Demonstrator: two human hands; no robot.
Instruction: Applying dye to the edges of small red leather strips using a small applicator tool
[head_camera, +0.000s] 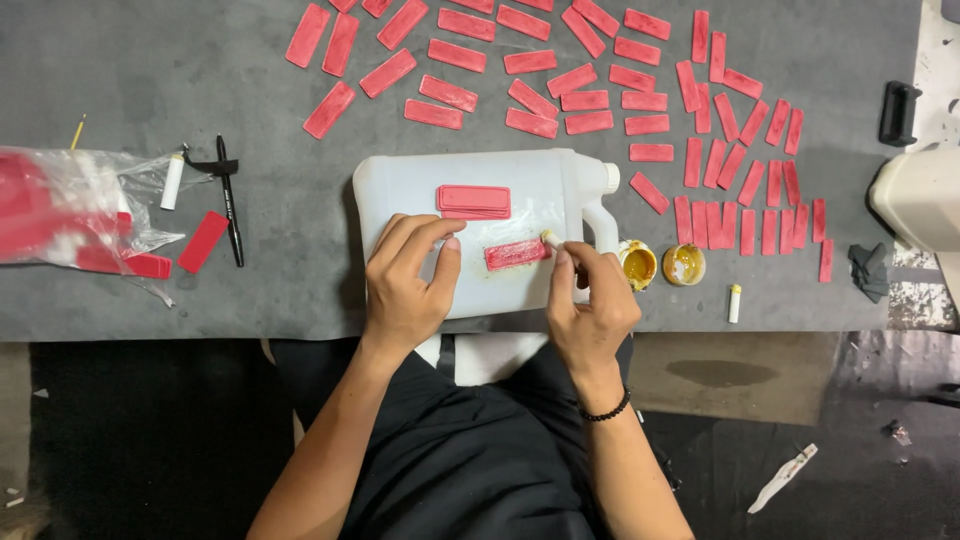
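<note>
Red rubbery strip (517, 253), glossy w/ yellowish glue, lies on a white plastic jug (480, 215) laid flat on the grey surface (200, 110), centre of frame. Left hand (405, 280) rests on the jug just left of the strip, fingers (440, 232) curled loosely, thumb tip close to the strip's left end; it grips nothing. Right hand (585, 300) sits lower right of the strip, fingers pinched shut on a small white applicator (549, 239) whose tip touches the strip's right end. Just above, a stack of clean red strips (474, 200) on the jug. Two open glue pots (662, 265) stand just right of the jug's handle, a small white tube (735, 302) beyond them. Many more red strips (560, 90) spread across the top & right of the frame. Far left: clear bag (70, 205) w/ red pieces, black pen (228, 195) beside it.
</note>
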